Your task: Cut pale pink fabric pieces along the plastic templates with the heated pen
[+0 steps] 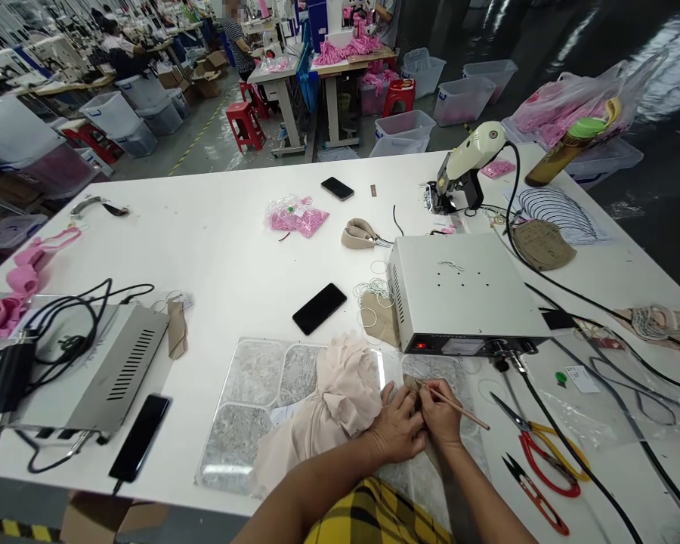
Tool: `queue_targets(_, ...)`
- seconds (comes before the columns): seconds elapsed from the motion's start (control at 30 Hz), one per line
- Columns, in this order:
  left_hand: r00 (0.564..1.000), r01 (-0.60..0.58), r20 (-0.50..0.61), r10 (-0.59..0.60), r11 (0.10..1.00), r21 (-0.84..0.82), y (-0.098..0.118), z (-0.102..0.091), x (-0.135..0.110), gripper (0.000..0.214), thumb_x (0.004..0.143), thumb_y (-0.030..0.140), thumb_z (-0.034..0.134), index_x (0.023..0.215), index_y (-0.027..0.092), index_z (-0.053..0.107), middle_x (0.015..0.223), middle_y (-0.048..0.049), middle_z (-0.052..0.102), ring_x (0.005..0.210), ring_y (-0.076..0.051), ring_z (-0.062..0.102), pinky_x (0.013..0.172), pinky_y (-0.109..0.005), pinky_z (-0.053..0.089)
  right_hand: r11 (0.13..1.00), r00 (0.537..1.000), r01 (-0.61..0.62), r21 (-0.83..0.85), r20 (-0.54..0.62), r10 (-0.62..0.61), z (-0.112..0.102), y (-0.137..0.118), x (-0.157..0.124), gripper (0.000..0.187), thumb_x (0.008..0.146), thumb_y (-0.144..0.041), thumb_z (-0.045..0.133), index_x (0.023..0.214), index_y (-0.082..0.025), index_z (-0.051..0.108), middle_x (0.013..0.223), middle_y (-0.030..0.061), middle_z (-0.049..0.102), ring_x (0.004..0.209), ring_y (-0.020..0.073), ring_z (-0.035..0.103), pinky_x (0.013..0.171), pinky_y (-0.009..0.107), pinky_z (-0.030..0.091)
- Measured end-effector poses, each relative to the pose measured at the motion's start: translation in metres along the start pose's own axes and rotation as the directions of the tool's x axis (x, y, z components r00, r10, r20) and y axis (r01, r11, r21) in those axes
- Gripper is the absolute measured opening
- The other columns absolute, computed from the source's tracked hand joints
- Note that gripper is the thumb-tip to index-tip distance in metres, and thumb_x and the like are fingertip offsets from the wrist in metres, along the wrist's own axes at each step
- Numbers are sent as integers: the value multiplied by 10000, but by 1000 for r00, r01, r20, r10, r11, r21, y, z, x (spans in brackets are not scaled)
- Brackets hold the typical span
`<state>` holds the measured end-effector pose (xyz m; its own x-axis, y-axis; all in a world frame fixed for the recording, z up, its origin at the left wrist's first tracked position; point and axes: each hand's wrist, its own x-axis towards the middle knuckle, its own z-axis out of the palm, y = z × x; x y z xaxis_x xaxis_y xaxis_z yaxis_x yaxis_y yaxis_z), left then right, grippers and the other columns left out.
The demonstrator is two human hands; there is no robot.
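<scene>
My right hand (440,414) grips a slim pinkish-brown pencil (465,412), its tip end hidden by my fingers. Beside it, my left hand (397,429) lies with fingers spread and pressing on a taupe piece of fabric (412,381), mostly covered by both hands. Pale pink gathered fabric (348,385) is heaped against my left hand. Under all this lies a grey marble-patterned mat (243,438) with a clear cover. To the right of my right hand are red-and-yellow-handled scissors (549,449) and orange-handled thread snips (536,495).
A grey-white control box (468,291) with cables stands just ahead on the right; another box (105,378) with a black handpiece (14,378) is at left. Phones (319,308), a bag of pink pieces (298,217) and a cutting machine (468,166) sit on the white table (232,264).
</scene>
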<state>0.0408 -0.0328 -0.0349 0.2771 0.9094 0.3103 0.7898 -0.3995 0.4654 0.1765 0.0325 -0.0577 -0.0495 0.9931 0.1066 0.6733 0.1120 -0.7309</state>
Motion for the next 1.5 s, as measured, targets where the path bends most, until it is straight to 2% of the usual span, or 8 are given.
queue_targets(0.23,1000,3,23,-3,1000,5,0,0,0,388,820,389,506,1156,208,582,1274,-134,537,1283,-305,378,1084,-535,151,1000,1000,8,10,-4,-8,0,1,0,258,919,-396,543,907,-142,585,801,-1,583,649,106,556,607,269,505)
queue_targets(0.9,999,10,35,-10,1000,8,0,2,-1,377,836,396,480,1145,210,591,1274,-129,539,1272,-305,393,1074,-546,183,999,1000,-15,41,-1,15,-1,3,-1,257,917,-396,547,904,-141,582,790,-5,576,630,100,546,586,257,496)
queue_targets(1.5,999,-9,40,9,1000,19,-1,4,-2,331,842,405,480,1081,225,620,1277,-114,539,1296,-301,364,1087,-545,161,998,998,-9,66,55,6,-3,4,-1,267,916,-399,550,874,-138,582,747,-17,567,592,90,533,558,243,489)
